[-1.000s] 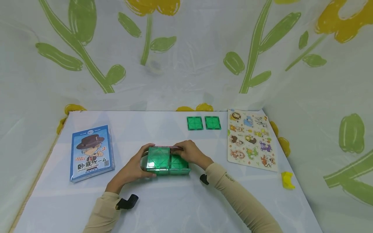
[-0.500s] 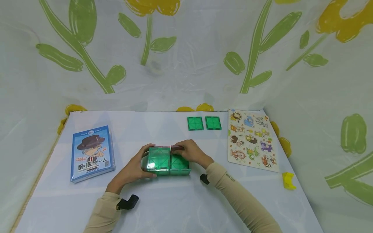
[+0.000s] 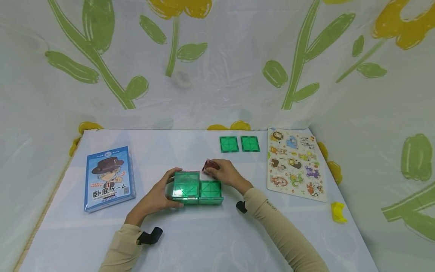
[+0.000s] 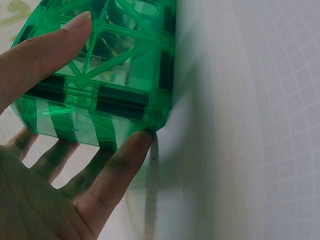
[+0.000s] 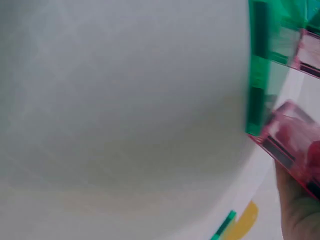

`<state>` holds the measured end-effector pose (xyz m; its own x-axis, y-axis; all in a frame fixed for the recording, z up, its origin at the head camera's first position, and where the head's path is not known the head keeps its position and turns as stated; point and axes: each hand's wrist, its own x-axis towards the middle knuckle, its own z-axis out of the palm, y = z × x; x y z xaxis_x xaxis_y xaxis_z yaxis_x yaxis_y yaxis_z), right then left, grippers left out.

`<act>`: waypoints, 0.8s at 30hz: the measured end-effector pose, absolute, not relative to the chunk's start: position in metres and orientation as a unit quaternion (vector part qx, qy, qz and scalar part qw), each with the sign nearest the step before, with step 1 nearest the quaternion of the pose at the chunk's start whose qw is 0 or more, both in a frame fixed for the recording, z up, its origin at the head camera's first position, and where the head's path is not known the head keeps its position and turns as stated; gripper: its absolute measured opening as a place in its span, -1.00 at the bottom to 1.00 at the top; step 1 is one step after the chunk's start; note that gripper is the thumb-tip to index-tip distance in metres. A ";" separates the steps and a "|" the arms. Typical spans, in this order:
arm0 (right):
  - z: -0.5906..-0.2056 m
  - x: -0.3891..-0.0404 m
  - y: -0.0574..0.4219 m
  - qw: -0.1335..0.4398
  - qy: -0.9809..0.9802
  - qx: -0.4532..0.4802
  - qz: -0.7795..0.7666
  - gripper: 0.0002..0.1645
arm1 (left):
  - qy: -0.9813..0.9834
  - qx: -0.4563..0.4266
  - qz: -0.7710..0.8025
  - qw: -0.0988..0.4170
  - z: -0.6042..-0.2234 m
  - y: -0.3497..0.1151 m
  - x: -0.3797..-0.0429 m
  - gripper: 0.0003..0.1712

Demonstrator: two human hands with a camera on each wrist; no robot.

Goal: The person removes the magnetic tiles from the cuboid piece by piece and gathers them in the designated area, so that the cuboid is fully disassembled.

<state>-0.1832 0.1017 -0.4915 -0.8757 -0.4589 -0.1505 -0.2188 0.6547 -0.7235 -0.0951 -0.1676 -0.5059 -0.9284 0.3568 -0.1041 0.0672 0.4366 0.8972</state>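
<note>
In the head view, a block of translucent green magnetic tiles [image 3: 186, 184] stands mid-table, with a lower green section [image 3: 210, 189] on its right. My left hand [image 3: 154, 198] grips the block's left end. In the left wrist view the thumb [image 4: 55, 50] lies on one green face and the fingers are spread along another side. My right hand [image 3: 229, 174] pinches a pinkish-red magnetic tile [image 3: 209, 165], tilted behind the lower section. The right wrist view has this red tile [image 5: 287, 132] at the corner of a green tile [image 5: 257, 75]; whether they touch I cannot tell. Another pink edge [image 5: 307, 52] shows on the block.
Two green square tiles [image 3: 229, 144] lie flat at the back. A blue game box [image 3: 108, 179] is on the left, and a sheet of animal pictures [image 3: 295, 162] on the right. Near the right edge lies a crumpled yellow piece [image 3: 338, 212].
My right hand has drawn the red tile back and slightly right, away from the taller section, and turned it, uncovering more of the lower section. My left hand stays on the block.
</note>
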 end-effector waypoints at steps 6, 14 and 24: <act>-0.487 -0.184 0.105 0.223 0.870 -0.221 -0.380 -0.47 | 0.831 0.128 0.522 0.143 -0.507 -0.169 -0.096 0.29; -0.483 -0.186 0.109 0.233 0.876 -0.233 -0.352 -0.39 | 0.833 0.127 0.519 0.140 -0.507 -0.168 -0.095 0.30; -0.462 -0.193 0.123 0.255 0.898 -0.241 -0.266 -0.64 | 0.832 0.124 0.522 0.143 -0.506 -0.168 -0.094 0.30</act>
<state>-0.1932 0.1228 -0.4619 -0.7535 -0.5685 -0.3304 -0.2962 0.7421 -0.6014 -0.0944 -0.1682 -0.5062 -0.9286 0.3547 -0.1091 0.0564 0.4255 0.9032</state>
